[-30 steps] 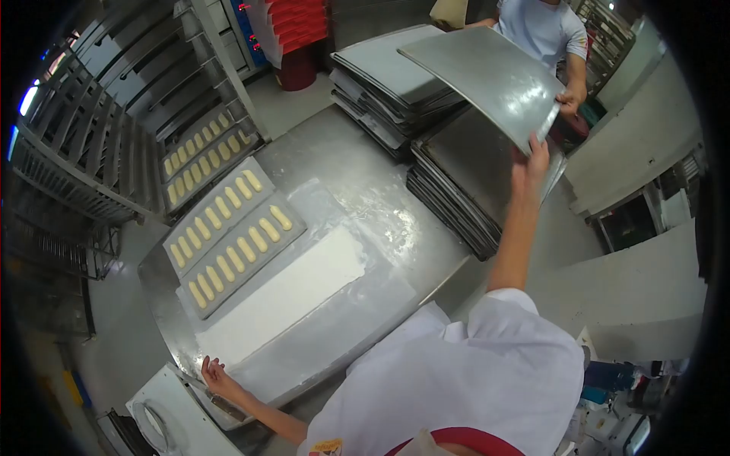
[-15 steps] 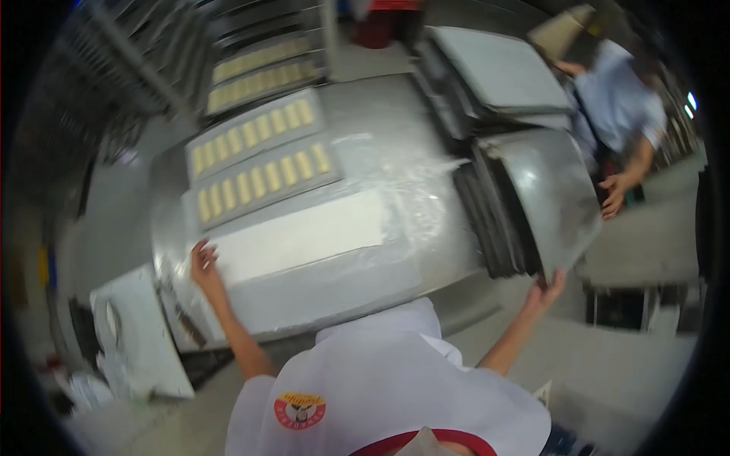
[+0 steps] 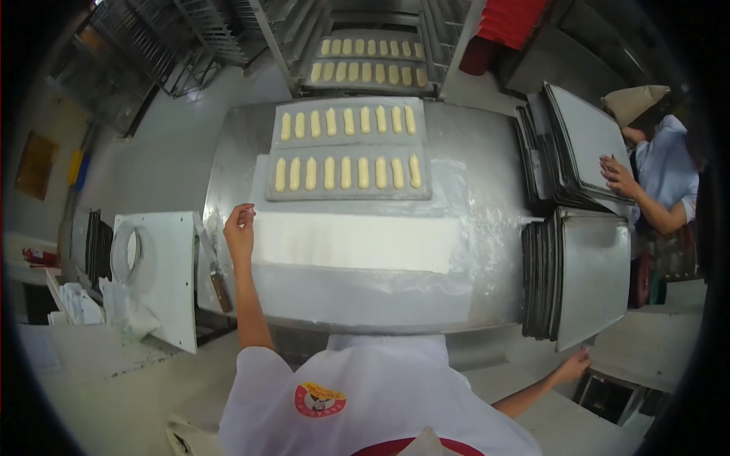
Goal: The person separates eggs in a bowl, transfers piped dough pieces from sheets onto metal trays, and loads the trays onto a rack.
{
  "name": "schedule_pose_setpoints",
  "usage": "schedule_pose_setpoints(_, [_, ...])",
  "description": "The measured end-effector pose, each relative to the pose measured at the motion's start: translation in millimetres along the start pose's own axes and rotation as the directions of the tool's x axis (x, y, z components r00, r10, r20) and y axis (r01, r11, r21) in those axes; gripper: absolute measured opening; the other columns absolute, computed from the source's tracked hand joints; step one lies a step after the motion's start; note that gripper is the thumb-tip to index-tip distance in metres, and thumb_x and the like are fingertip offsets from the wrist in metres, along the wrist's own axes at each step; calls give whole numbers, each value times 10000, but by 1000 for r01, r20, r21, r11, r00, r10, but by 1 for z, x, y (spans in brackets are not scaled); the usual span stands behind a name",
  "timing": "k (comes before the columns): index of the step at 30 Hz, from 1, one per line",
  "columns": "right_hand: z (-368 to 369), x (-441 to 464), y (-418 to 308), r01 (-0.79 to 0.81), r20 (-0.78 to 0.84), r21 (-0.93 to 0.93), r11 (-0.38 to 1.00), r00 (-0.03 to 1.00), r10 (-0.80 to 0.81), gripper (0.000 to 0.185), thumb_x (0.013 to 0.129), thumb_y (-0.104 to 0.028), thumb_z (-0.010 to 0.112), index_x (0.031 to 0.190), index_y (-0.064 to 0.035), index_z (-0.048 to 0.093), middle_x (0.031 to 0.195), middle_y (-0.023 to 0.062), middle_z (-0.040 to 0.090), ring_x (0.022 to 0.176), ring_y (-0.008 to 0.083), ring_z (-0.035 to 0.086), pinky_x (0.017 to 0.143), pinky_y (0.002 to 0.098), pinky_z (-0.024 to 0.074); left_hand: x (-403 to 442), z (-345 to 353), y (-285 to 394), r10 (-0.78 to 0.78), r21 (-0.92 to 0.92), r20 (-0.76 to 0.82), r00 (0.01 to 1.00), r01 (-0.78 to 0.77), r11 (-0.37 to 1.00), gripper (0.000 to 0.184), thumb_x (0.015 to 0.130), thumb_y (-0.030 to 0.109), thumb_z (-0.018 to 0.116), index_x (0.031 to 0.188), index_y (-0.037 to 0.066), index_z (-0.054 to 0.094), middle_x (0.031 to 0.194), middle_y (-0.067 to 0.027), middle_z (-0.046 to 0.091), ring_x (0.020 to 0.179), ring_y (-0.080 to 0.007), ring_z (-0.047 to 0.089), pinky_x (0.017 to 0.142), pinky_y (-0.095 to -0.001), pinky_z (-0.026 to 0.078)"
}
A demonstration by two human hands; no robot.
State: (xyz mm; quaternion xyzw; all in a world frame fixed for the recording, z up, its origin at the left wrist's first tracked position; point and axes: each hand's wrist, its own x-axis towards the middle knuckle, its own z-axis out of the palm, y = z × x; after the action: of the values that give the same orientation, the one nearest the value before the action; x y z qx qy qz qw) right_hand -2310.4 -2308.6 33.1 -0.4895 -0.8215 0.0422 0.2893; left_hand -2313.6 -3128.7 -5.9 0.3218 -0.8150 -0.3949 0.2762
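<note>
On the far side of the steel table (image 3: 483, 137), piped dough strips (image 3: 346, 173) lie spaced on a tray (image 3: 350, 195), likely so none touch. Beside the white layer (image 3: 350, 242), the left hand (image 3: 240, 220) curls loosely, seemingly empty; the right hand (image 3: 573, 365), partly open, is near the stacked trays (image 3: 593, 273), any grip unclear.

A grey floor (image 3: 171, 125) runs past metal racks (image 3: 449, 38) — a steel-topped table (image 3: 487, 137) in the middle, a pale counter (image 3: 91, 395) at lower left.
</note>
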Motion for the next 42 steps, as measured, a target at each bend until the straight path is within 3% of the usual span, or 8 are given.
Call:
schedule_pose_setpoints(3, [-72, -67, -130, 79, -124, 225, 971, 991, -51, 390, 920, -359, 484, 1099, -27, 583, 1046, 144, 616, 921, 271, 591, 799, 359, 450, 64, 10, -47, 34, -100, -9, 999, -34, 994, 134, 856, 118, 595, 951, 41, 651, 793, -68, 655, 738, -131, 612, 674, -256, 473])
schedule_pose_setpoints(6, [-20, -116, -224, 370, -70, 631, 682, 902, -425, 224, 917, -133, 505, 1091, -22, 592, 990, 99, 627, 909, 198, 579, 840, 311, 437, 137, 31, -65, 75, -27, -28, 997, -75, 997, 173, 847, 164, 616, 928, 16, 655, 788, -92, 668, 746, -154, 630, 694, -277, 480])
schedule_pose_setpoints(10, [44, -227, -404, 223, 161, 914, 340, 570, -806, 245, 885, -173, 595, 1037, 16, 629, 999, 88, 642, 939, 152, 587, 828, 275, 458, 224, 91, -65, 53, 20, 19, 998, -54, 998, 248, 820, 230, 651, 931, 9, 665, 818, -97, 677, 769, -173, 637, 706, -300, 480])
schedule_pose_setpoints(17, [251, -316, -594, 146, 396, 854, 500, 442, -805, 276, 787, -237, 660, 916, 8, 677, 765, 107, 673, 715, 175, 626, 673, 306, 467, 308, 179, -94, -190, -19, 137, 972, 194, 981, 257, 795, 258, 667, 954, 56, 681, 874, -82, 688, 815, -219, 645, 762, -316, 485])
schedule_pose_setpoints(28, [245, -336, -630, 327, 251, 831, 450, 500, -829, 112, 739, -92, 660, 818, -14, 652, 756, 112, 665, 729, 228, 636, 670, 328, 474, 311, 192, -88, -22, 71, 18, 1000, 20, 997, 283, 696, 233, 760, 890, 42, 683, 801, -84, 684, 747, -196, 653, 723, -311, 499])
schedule_pose_setpoints(33, [252, -313, -615, -371, 416, 875, 311, 249, -875, 69, 781, -38, 640, 848, -48, 627, 765, -6, 615, 722, 84, 558, 696, 224, 427, 316, 180, -96, 9, 67, 14, 1000, -10, 998, 273, 683, 200, 779, 847, 7, 677, 739, -76, 673, 675, -153, 625, 662, -290, 488])
schedule_pose_setpoints(38, [189, -284, -571, -320, 346, 908, 269, 213, -914, 117, 809, -114, 645, 901, -41, 633, 823, 8, 621, 815, 87, 562, 791, 229, 414, 272, 113, -40, -25, -234, 176, 984, 67, 970, 218, 751, 166, 737, 839, -15, 655, 751, -33, 638, 699, -91, 555, 670, -250, 446])
schedule_pose_setpoints(42, [141, -261, -516, -271, 271, 941, 203, 242, -932, 112, 818, -108, 634, 904, -36, 634, 838, 10, 616, 822, 101, 558, 809, 233, 400, 220, 47, -13, -41, -114, 292, 956, 78, 990, 184, 782, 164, 707, 850, 1, 656, 776, -25, 633, 735, -95, 549, 703, -245, 425])
